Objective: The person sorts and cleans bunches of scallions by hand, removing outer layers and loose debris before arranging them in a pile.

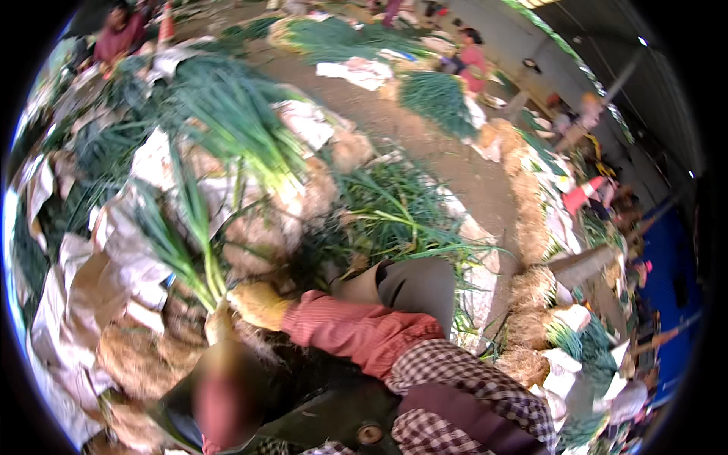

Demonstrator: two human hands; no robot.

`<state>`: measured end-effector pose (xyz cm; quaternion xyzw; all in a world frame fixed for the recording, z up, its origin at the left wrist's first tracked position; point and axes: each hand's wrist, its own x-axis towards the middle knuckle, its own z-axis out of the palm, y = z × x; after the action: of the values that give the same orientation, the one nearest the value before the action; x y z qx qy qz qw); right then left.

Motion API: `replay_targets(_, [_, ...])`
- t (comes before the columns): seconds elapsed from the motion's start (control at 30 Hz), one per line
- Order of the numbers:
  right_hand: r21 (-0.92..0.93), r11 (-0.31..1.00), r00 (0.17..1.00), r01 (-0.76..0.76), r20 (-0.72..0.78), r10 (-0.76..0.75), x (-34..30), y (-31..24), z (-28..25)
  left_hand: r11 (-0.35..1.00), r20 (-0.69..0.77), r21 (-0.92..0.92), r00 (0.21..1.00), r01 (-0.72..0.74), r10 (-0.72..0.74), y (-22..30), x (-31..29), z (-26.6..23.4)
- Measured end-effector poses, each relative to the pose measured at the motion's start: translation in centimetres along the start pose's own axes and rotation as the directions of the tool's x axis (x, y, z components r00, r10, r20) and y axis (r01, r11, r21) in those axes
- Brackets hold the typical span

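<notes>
Several long green onions (199, 262) stand up at a slant in front of me, their leaves pointing away. My left hand (218, 324), pale and partly covered by a blurred patch, is closed round their lower stems. Beside it my right hand (259, 305), in a yellow glove, comes in from the right with its fingers curled against the stems. Whether anything is pinched in that glove is hidden. Just beyond lies a big heap of green onions (235, 114), white ends toward me, on bundles with tan roots (262, 239).
Loose green leaves (402, 212) are piled right of the heap. White sheeting (72, 303) and root-ended bundles (140, 356) lie at left. A dirt path (425, 144) runs beyond, lined by a row of bundles (531, 284). Other people (472, 64) sit farther off.
</notes>
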<state>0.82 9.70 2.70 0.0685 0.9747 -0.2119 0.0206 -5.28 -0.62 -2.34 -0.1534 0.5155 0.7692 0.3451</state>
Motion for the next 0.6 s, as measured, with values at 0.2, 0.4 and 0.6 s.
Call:
replay_targets(0.2, [0.413,0.841,0.863,0.349,-0.492,-0.116,-5.5,1.2,-0.8,0.961,0.216,-0.235,0.972,0.148,-0.097,-0.8,0.2,0.9])
replay_targets(0.4, [0.937,-0.271,0.973,-0.219,0.19,-0.132,0.5,4.9,-1.4,0.901,0.385,-0.367,0.92,0.23,-0.077,0.6,-8.8,1.9])
replay_targets(0.6, [0.919,-0.372,0.977,-0.133,0.185,0.108,1.3,5.2,0.8,0.943,0.226,-0.265,0.964,0.202,-0.143,-3.1,-5.4,1.2])
